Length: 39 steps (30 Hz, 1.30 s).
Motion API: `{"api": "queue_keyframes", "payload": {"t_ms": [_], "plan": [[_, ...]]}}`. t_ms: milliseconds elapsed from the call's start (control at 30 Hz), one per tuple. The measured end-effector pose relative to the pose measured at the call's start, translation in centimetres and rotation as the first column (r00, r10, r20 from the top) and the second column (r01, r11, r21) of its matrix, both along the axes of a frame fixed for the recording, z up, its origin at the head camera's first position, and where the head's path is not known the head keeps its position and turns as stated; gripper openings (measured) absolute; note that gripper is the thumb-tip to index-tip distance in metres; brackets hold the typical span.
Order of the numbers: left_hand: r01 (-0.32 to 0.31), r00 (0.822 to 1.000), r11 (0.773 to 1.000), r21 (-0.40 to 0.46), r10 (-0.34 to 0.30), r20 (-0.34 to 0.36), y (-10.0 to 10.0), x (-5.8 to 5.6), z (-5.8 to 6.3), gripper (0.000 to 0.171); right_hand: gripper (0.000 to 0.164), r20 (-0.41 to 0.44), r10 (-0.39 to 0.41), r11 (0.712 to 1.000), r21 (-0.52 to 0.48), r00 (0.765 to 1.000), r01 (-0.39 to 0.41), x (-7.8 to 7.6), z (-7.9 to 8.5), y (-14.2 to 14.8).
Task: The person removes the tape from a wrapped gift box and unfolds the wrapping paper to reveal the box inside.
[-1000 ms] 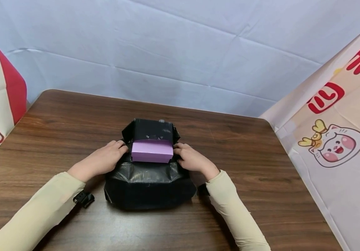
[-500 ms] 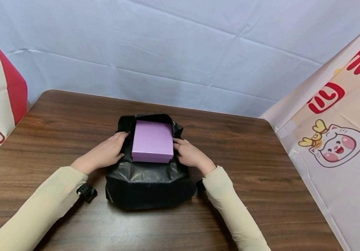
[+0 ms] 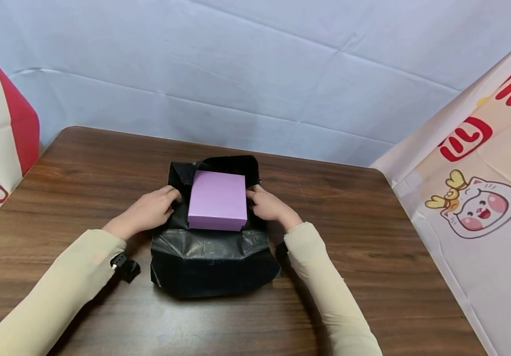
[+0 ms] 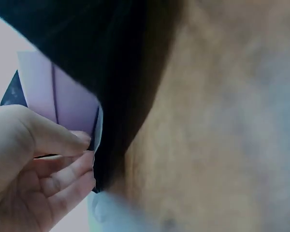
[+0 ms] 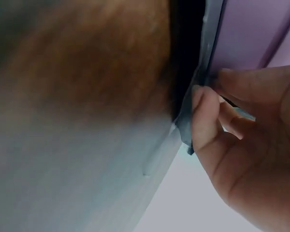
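Observation:
A purple lidded box [image 3: 218, 200] sits on a crumpled black plastic sheet [image 3: 213, 269], which spreads out towards the person and stands up in folds behind the box. At the box's left, my left hand [image 3: 153, 210] pinches the sheet's left edge. In the left wrist view, the thumb and fingertips [image 4: 82, 140] meet on that edge beside the box's purple side. My right hand [image 3: 271, 203] is close against the box's right side. There the right wrist view shows thumb and forefinger pinching the sheet's right edge [image 5: 183, 121].
The brown wooden table [image 3: 371, 257] extends around the sheet on all sides. A pale cloth backdrop [image 3: 237, 74] hangs behind it, and a printed banner [image 3: 473, 212] stands along the right. Black wrist cameras [image 3: 125, 267] hang below the sleeves.
The black flap that covered most of the box's top has folded back, baring the whole lid. Both hands have slid slightly away from the person along the sheet's sides.

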<state>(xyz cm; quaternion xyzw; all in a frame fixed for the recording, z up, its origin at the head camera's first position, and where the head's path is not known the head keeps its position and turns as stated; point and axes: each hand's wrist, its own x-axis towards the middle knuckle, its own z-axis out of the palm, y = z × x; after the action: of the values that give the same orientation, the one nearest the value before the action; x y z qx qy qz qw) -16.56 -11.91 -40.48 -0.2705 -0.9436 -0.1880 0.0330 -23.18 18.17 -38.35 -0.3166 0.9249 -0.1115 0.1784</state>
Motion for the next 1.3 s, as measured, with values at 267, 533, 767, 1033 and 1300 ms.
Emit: {"api": "queue_keyframes", "payload": {"t_ms": [267,533,767,1033,1300], "plan": [[-0.057,0.990,0.995,-0.088,0.068,0.128,0.5,-2.5,0.2,0.054,0.057,0.031,-0.122,0.992,-0.039,0.992,0.123,-1.3,0.0,-1.0],[-0.087,0.988,0.984,-0.156,0.105,0.114,0.6,-3.9,0.4,0.045,0.060,0.024,-0.192,0.976,-0.097,0.981,0.194,-1.9,-0.1,-1.5],[-0.076,0.995,0.981,-0.178,0.087,0.055,0.6,-5.0,0.1,0.039,0.058,-0.004,-0.242,0.966,-0.091,0.970,0.241,-2.2,-0.4,-1.4],[-0.086,0.969,0.979,-0.186,0.126,0.214,0.9,-6.0,0.3,0.053,0.050,-0.017,-0.236,0.970,-0.066,0.971,0.235,-4.1,-0.8,-1.8],[-0.062,0.961,0.983,-0.172,0.105,0.254,0.7,-6.5,0.2,0.057,0.049,-0.028,-0.255,0.967,-0.030,0.966,0.254,-5.3,-1.0,-2.0]]}}
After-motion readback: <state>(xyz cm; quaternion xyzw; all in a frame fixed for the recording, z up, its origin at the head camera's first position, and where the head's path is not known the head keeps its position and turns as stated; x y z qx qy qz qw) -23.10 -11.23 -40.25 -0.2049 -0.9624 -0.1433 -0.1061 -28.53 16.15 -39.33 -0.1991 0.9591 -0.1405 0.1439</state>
